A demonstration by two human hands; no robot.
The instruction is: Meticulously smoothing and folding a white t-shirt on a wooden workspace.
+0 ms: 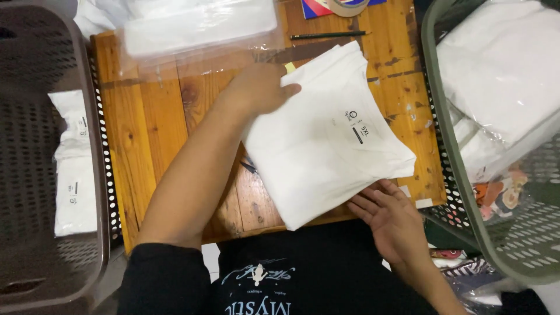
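A folded white T-shirt [326,140] with a small printed neck label lies tilted on a small wooden table [151,116]. My left hand [261,87] rests on the shirt's upper left edge, fingers curled over the fabric. My right hand [389,214] lies flat with fingers together at the shirt's lower right corner, touching its edge. A clear plastic bag [198,26] with white cloth inside lies at the table's far edge.
A brown perforated basket [35,70] at left holds bagged white shirts [74,169]. A green basket [461,151] at right holds more bagged white clothing [501,70]. A black pen [326,35] and a tape roll [347,6] lie at the table's far side.
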